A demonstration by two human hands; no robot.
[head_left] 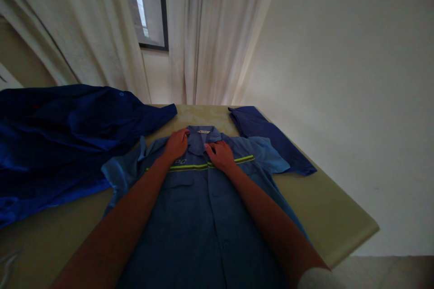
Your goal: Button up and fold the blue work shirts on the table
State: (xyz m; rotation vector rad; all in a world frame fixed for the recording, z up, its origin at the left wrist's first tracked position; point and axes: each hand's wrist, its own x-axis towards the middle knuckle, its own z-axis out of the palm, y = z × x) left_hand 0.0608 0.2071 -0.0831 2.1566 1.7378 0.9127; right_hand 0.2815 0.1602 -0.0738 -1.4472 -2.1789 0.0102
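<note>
A blue-grey short-sleeved work shirt (190, 207) lies front side up, with a yellow-green stripe across its chest and its collar at the far end. My left hand (177, 144) is closed on the cloth beside the collar's left side, its fingertips reaching the collar edge. On the other side, my right hand (221, 154) grips the right collar flap, thumb towards the front opening. A small white label shows inside the neck. My forearms hide parts of the shirt's front and left side, and its hem runs out of view.
The shirt rests on a yellowish table (325, 207). A dark blue garment (68, 135) lies crumpled at the left. Folded dark blue cloth (271, 137) lies at the right, partly under the shirt's sleeve. Behind are curtains (217, 31), a window, and a white wall (349, 76) at the right.
</note>
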